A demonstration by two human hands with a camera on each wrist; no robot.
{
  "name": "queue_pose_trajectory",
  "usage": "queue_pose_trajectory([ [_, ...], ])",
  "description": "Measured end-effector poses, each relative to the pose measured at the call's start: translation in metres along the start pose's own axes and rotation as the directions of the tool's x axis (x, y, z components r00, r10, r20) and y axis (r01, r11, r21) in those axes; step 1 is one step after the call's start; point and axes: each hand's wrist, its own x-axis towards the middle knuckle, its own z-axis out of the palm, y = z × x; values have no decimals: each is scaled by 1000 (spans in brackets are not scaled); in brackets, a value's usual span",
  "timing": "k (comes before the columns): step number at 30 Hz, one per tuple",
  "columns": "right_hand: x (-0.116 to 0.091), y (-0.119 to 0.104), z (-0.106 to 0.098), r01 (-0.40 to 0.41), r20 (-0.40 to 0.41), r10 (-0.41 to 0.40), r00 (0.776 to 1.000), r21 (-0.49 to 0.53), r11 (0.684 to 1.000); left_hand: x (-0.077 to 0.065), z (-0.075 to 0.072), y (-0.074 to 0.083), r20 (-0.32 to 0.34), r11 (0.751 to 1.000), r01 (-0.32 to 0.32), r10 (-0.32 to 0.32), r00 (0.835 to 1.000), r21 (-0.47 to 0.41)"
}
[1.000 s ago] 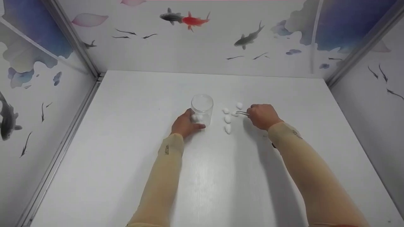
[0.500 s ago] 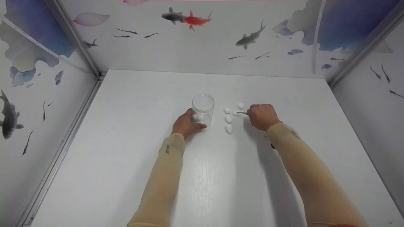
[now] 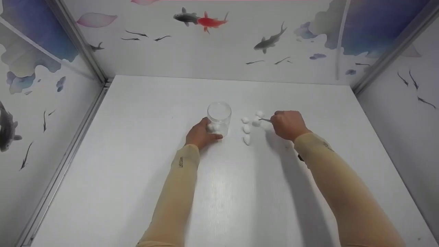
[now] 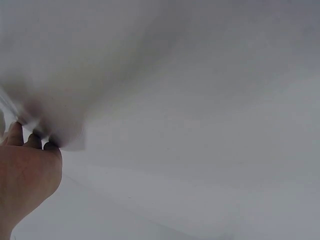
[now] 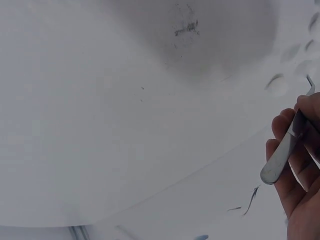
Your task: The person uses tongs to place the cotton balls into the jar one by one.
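A clear, lidless jar point(image 3: 223, 120) stands upright on the white table, with white cotton balls point(image 3: 215, 127) low inside it. My left hand point(image 3: 199, 135) grips the jar's near left side, fingers behind and thumb in front; the left wrist view catches only part of that hand point(image 4: 30, 167). My right hand point(image 3: 289, 125) pinches metal tweezers point(image 5: 280, 157), whose bent tips are at one cotton ball point(image 3: 256, 121), seemingly just off the table. Around it lie several more cotton balls, such as one near the jar point(image 3: 245, 120) and one closest to me point(image 3: 247, 140).
The white table point(image 3: 219, 192) is enclosed by printed panels at the back and both sides. Fish are painted on the back panel point(image 3: 219, 51). A metal rail point(image 3: 73, 151) runs along the table's left edge.
The tweezers' tips have risen slightly, and the cotton ball at them has come up and away from me a little. The left hand and the jar keep their place.
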Motion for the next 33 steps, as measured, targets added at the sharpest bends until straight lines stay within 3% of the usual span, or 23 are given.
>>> queue_pose_trajectory([
  [10, 4, -6, -22, 0, -22, 0, 1000, 15, 1000, 1, -2, -2, -19, 1000, -1, 2, 1000, 18],
  [19, 19, -16, -45, 56, -118, -53, 992, 20, 998, 1, -3, -4, -6, 1000, -8, 8, 1000, 8],
  [28, 47, -41, -78, 118, -193, -110, 975, 30, 993, 1, -2, -2, 8, 1000, 4, -4, 1000, -6],
  [33, 59, -62, -87, 152, -169, -145, 975, 25, 988, 0, 0, 2, 12, 1000, 16, -16, 1000, -10],
])
